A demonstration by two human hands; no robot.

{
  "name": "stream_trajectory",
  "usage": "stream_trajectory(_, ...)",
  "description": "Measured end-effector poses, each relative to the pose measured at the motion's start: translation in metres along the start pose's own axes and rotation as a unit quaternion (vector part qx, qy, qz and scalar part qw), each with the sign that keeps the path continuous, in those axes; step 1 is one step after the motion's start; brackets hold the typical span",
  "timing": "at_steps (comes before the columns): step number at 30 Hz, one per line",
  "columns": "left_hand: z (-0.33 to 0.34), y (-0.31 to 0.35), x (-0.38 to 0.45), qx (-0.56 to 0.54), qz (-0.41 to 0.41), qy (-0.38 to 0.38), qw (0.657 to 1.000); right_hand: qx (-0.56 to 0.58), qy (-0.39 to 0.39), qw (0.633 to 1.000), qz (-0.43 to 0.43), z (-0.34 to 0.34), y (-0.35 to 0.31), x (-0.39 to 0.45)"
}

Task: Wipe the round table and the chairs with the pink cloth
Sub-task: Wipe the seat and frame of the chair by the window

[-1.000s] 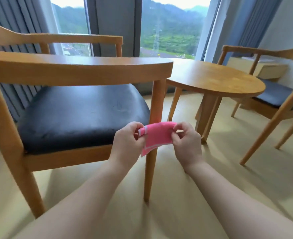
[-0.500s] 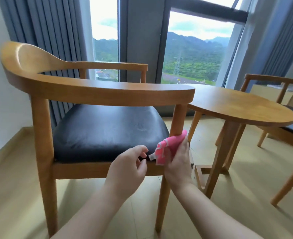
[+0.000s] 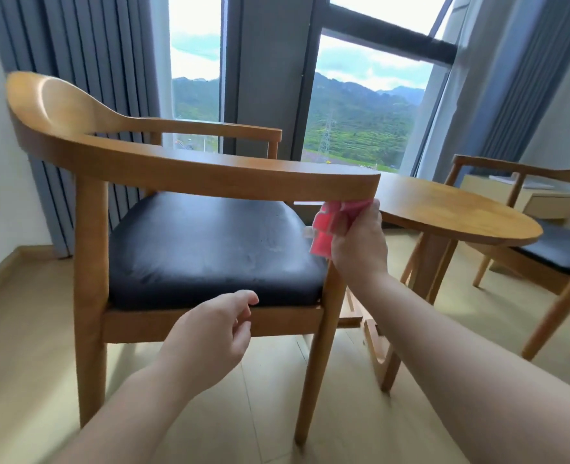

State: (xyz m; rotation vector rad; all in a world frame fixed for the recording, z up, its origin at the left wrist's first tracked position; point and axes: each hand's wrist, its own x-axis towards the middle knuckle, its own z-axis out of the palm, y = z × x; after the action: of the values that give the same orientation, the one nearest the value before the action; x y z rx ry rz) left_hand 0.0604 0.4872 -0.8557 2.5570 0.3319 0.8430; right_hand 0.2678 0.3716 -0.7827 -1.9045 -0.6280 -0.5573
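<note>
My right hand (image 3: 357,242) gripped the pink cloth (image 3: 330,226) bunched against the near chair (image 3: 210,182) under its armrest end — likely to wipe the leg; left hand (image 3: 210,333) hung loose, holding nothing.

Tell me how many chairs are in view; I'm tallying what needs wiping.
2. The near chair is at left, in front of the hands; the far chair is at right, behind the round table, partly cut off. Others may be out of frame.

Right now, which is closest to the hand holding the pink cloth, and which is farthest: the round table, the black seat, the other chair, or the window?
From the right hand, gripping the pink cloth:
1. Black seat, just to its left.
2. Round table, to its right; close to the seat's rank, hard to call.
3. Other chair, beyond the table.
4. Window, at the back.
</note>
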Motion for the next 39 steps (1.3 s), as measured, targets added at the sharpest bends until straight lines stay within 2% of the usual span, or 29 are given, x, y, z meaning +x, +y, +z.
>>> stream_trajectory(3,0.000,-0.009,-0.002,-0.007,0.003,-0.017,1.000,-0.005,0.009,1.000,-0.013,0.005,0.006,-0.008)
stream_trajectory(8,0.005,-0.019,-0.010,-0.021,-0.005,-0.016,1.000,0.048,0.028,0.997,-0.045,0.015,0.017,-0.017)
stream_trajectory(12,0.010,-0.022,-0.018,-0.016,0.000,-0.042,0.999,0.072,0.012,0.996,-0.054,0.024,0.042,-0.036)
stream_trajectory(16,0.011,-0.024,-0.019,-0.009,0.002,-0.044,0.999,0.075,-0.023,0.997,-0.013,0.035,0.070,-0.072)
stream_trajectory(19,0.014,-0.024,-0.021,-0.004,0.005,-0.046,0.999,0.089,-0.079,0.992,0.039,0.039,0.094,-0.102)
stream_trajectory(23,0.016,-0.025,-0.025,-0.002,0.003,-0.061,0.998,0.013,-0.120,0.989,0.083,0.045,0.121,-0.134)
stream_trajectory(31,0.014,-0.024,-0.027,0.005,0.003,-0.065,0.998,0.047,-0.154,0.983,0.091,0.039,0.120,-0.131)
stream_trajectory(39,0.011,-0.019,-0.022,-0.011,0.005,-0.056,0.998,0.023,-0.062,0.998,0.021,0.020,0.064,-0.074)
